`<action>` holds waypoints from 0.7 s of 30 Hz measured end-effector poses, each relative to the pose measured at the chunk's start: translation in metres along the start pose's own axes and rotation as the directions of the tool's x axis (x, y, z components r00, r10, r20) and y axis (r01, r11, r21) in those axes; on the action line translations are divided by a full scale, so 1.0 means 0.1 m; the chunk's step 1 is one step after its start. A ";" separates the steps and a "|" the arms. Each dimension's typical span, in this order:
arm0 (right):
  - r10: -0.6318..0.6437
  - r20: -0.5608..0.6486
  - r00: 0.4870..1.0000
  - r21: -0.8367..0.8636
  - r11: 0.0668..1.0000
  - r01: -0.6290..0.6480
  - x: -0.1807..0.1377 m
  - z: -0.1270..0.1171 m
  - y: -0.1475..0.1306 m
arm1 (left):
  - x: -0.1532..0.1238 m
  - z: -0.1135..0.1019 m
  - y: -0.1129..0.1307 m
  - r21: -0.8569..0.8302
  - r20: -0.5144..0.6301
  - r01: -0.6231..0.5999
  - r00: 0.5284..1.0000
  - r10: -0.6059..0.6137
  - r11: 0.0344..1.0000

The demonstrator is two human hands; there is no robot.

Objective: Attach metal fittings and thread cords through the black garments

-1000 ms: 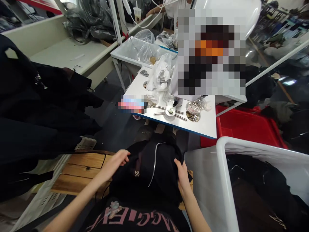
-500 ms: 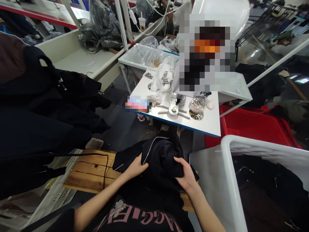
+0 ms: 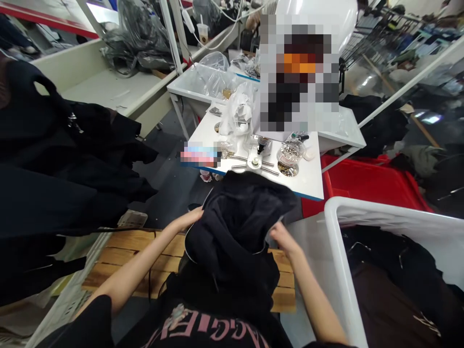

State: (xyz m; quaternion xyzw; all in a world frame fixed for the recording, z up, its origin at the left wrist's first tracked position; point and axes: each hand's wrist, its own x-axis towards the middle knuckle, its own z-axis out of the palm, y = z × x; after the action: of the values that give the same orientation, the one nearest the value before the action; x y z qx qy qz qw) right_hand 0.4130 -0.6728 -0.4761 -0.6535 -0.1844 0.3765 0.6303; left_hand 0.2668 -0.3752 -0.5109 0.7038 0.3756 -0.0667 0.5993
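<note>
A black garment (image 3: 235,217) with a thin light edging is spread between my hands above my lap, its far part raised against the front edge of the machine table. My left hand (image 3: 194,216) is closed on its left edge. At the right edge, my right hand (image 3: 282,237) is closed on the cloth, slightly blurred. Beyond the garment stands a white machine (image 3: 259,145) on a white table (image 3: 304,179), its upper part pixelated. Beside the machine's base sits a clear tub of small metal parts (image 3: 291,152).
Right of me stands a white plastic bin (image 3: 331,212) holding dark garments, with a red bin (image 3: 373,183) behind it. Dark garments (image 3: 65,159) hang at my left. A wooden slatted bench (image 3: 123,256) lies under the work. A pixelated flat object (image 3: 199,154) rests at the table's left corner.
The bunched garment has been lifted and spread wider, its far part now up at the table edge. My left hand moved up and left, my right hand slightly up. The view shifted a little.
</note>
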 end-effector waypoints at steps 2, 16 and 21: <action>0.115 0.000 0.993 -0.102 0.988 -0.115 0.08 0.33 0.36 | -0.11 0.05 -0.10 0.123 -0.054 0.022 0.998 -0.015 0.992; 0.171 0.052 0.984 -0.414 0.900 -0.134 0.54 0.32 0.90 | -0.16 0.29 -0.45 0.213 -0.145 0.210 0.973 -0.182 0.954; 0.236 -0.056 0.970 0.037 0.971 -0.235 0.39 0.40 0.71 | -0.16 0.10 -0.39 0.064 0.057 0.115 0.991 -0.119 0.991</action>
State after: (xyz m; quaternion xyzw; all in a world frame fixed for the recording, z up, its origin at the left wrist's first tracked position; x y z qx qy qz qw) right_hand 0.3930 -0.6277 -0.5515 -0.6721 -0.0807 0.4315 0.5962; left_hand 0.2351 -0.3916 -0.5359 0.6960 0.3956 -0.1344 0.5840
